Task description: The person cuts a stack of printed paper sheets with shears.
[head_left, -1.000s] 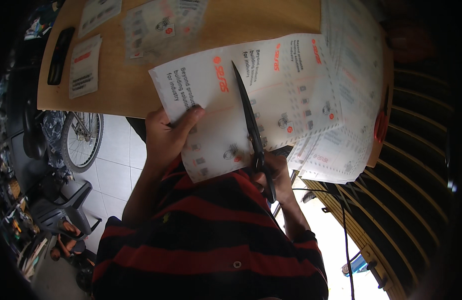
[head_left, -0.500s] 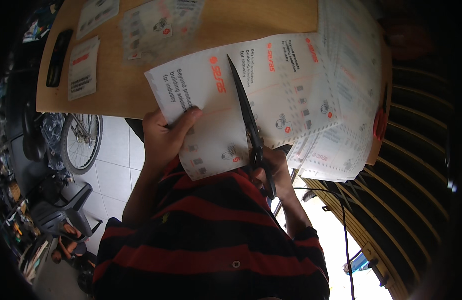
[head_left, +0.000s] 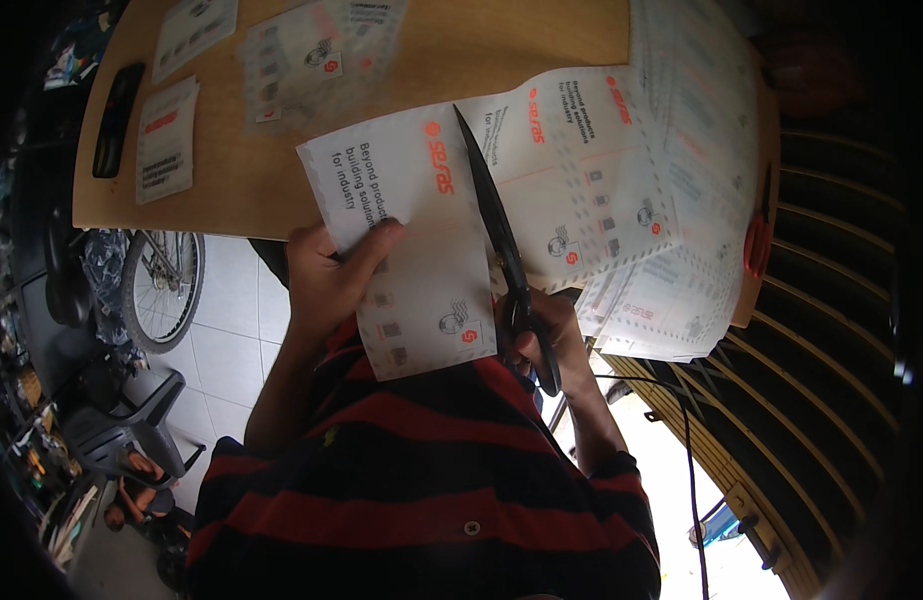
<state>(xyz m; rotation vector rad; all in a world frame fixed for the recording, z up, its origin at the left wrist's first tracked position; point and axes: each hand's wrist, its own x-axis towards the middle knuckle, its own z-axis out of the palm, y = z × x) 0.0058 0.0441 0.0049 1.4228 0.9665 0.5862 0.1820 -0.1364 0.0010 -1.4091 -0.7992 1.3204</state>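
My left hand (head_left: 337, 268) pinches a white printed sheet (head_left: 422, 265) by its left side, thumb on top and fingers underneath. The sheet carries red and black print and small pictures. Large black scissors (head_left: 497, 225) lie along a cut in it, their tip near the sheet's far edge and their blades nearly together. My right hand (head_left: 550, 325) is wrapped round the scissors' handles. Right of the blades, the wider printed part (head_left: 582, 180) rests on the table and curls up beside the cut. Whether the two parts still join at the far end is hard to see.
Stacked printed sheets (head_left: 707, 200) cover the right of the wooden table (head_left: 522, 40). Red-handled scissors (head_left: 757, 245) lie at its right edge. Cut pieces (head_left: 167, 140) and a dark long object (head_left: 119, 120) are at far left. Beyond are a bicycle wheel (head_left: 162, 290) and a yellow-barred gate (head_left: 822, 350).
The left part of the sheet has sunk slightly toward me and stands further apart from the right part, which now curls at the cut. The scissor handles have shifted slightly toward me.
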